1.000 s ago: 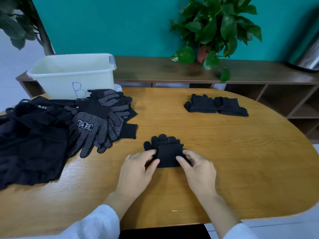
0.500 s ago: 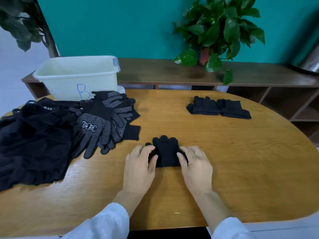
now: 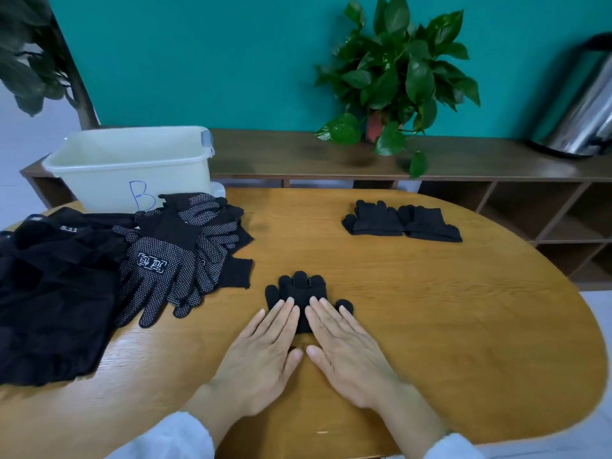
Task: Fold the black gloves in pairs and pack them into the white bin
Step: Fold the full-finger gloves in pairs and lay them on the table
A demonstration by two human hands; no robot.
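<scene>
A folded pair of black gloves (image 3: 299, 291) lies on the wooden table (image 3: 430, 309) in front of me. My left hand (image 3: 261, 352) and my right hand (image 3: 344, 349) lie flat side by side, fingers straight, pressing down on its near half. A pile of unfolded black gloves with white dots (image 3: 178, 253) sits to the left. Two folded pairs (image 3: 400, 220) lie side by side at the far right of the table. The white bin (image 3: 129, 167), marked with a blue B, stands at the far left edge; its inside is not visible.
Black garments (image 3: 49, 293) are heaped at the table's left end. Behind the table runs a low wooden shelf (image 3: 480, 164) with a potted plant (image 3: 397, 77) and a metal container (image 3: 583, 117). A teal wall closes the back.
Both hands have gone from gripping the sides of the folded pair to lying flat on top of it. The pair now looks more compact, with a thumb tip poking out at the right.
</scene>
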